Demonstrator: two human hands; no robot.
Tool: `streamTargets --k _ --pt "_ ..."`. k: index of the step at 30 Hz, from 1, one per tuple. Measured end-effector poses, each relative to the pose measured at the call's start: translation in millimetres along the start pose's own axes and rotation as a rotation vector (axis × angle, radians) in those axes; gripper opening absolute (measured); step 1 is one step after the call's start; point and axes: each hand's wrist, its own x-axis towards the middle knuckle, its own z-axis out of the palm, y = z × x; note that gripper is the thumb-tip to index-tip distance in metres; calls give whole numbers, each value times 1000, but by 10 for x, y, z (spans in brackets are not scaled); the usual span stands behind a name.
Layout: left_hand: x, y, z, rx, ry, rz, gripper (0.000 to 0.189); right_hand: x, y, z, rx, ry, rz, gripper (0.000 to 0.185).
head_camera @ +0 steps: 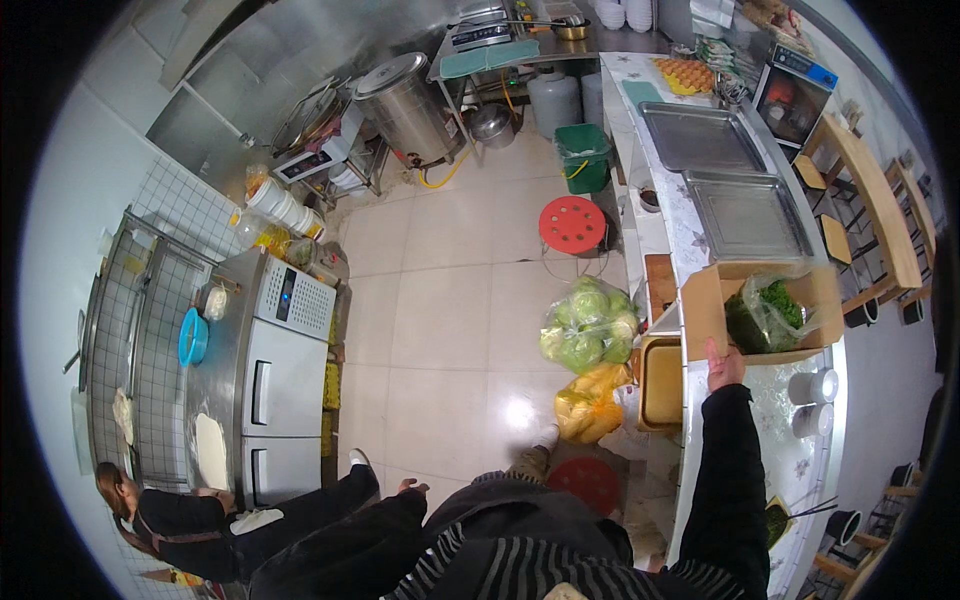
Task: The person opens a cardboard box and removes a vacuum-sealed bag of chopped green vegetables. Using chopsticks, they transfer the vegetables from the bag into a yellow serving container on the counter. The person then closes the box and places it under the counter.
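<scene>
My right hand (726, 367) grips the near left corner of an open cardboard box (703, 304) on the right counter. Inside the box lies a clear plastic bag (757, 315) with leafy greens (786, 304) in it. My left hand (414, 486) hangs low in front of the floor, fingers loosely curled and apart, with nothing in it. White stacked cups (806, 388) lie on their sides on the counter, just right of my right hand.
Metal trays (701, 137) lie farther along the counter. On the floor are a bag of cabbages (589, 322), a yellow plastic bag (592, 401) and a red stool (572, 223). A co-worker (184, 529) stands left at a steel worktop (225, 345) with a dough sheet (211, 451).
</scene>
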Motion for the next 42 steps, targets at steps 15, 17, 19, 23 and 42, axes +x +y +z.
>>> streamTargets --k 15,17,19,23,42 --pt "1333 1972 492 84 -526 282 47 -2707 1475 -741 -101 223 7 29" --pt "1160 2177 785 114 -538 304 38 -3340 1902 -1035 -606 274 64 36" --pt "873 2346 901 409 -616 477 44 -4024 2179 -1543 -927 293 213 36" --pt "76 2315 1088 538 -526 502 52 -4995 2875 -2676 -720 527 518 33" --pt "-1286 924 1506 1181 -700 786 51 -5084 2637 -5401 592 511 -543 53"
